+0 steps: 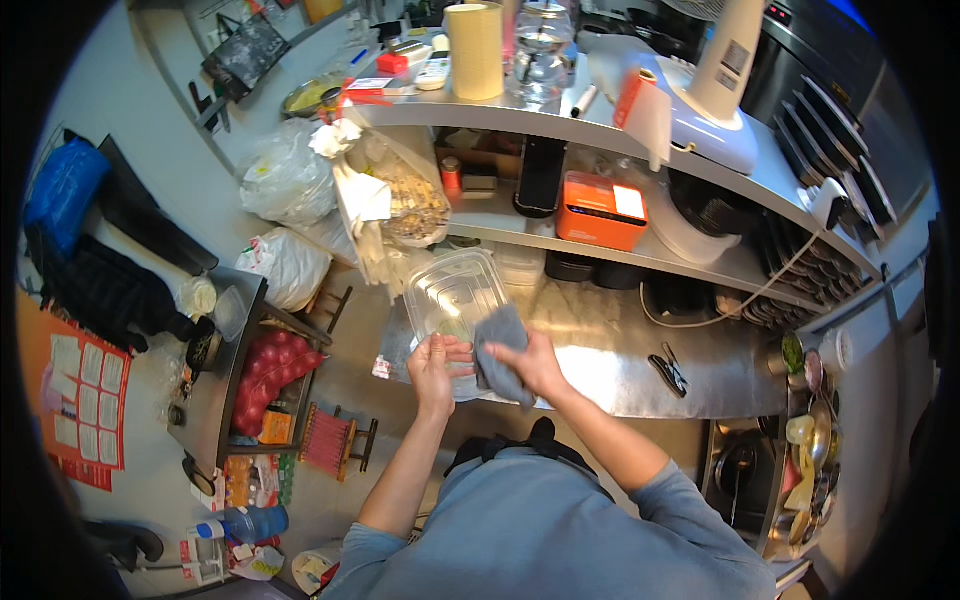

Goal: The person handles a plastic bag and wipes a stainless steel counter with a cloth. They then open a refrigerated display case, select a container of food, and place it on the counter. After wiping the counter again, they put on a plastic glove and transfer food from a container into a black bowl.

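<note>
My left hand grips the near edge of a clear plastic lid or shallow container, its fingers spread behind the transparent plastic. The plastic piece is tilted above the left part of the steel counter. Bunched in my right hand is a grey cloth, which lies against or just beside the plastic piece's near right side; whether they touch cannot be told. Farther right on the counter lie black-handled scissors or a similar folding tool. Stacked clear containers stand behind, under the shelf.
A steel shelf above the counter's back holds an orange box and a black phone-like device. A white cable loops down to the counter. Utensils and pots line the right side; a side table stands left.
</note>
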`<state>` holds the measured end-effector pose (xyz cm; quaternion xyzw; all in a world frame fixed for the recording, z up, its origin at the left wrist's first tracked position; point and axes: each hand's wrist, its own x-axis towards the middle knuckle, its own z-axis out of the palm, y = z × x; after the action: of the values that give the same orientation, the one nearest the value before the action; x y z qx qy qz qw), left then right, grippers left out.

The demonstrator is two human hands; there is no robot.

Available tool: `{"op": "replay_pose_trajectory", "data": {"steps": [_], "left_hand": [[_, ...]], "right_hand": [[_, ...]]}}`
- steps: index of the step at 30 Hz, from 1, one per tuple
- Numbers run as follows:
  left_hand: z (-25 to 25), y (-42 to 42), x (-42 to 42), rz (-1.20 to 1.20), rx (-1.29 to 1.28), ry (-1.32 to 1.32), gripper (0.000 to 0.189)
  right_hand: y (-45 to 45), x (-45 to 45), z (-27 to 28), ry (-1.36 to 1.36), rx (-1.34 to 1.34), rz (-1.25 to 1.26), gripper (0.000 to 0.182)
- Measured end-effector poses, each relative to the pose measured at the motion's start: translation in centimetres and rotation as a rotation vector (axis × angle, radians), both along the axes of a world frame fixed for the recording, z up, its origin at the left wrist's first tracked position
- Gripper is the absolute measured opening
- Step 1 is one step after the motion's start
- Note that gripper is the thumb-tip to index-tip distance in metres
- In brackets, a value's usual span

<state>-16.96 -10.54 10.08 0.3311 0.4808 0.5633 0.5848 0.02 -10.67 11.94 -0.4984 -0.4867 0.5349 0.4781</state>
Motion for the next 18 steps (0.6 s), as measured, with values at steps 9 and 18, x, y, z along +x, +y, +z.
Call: {"op": "replay_pose_trajectory", "data": {"steps": [9,18], "left_hand": [[0.5,-0.7,0.0,-0.120,0.028,-0.012,0.052],[-1.0,0.5,-0.3,0.016,0.154,-0.162,0.063]], "right_hand": [[1.5,3.2,6.8,-0.584,0.456,-0.315,0.031],[-2.0,-1.4,2.0,-0.711,0.575,0.270,0.044]]}}
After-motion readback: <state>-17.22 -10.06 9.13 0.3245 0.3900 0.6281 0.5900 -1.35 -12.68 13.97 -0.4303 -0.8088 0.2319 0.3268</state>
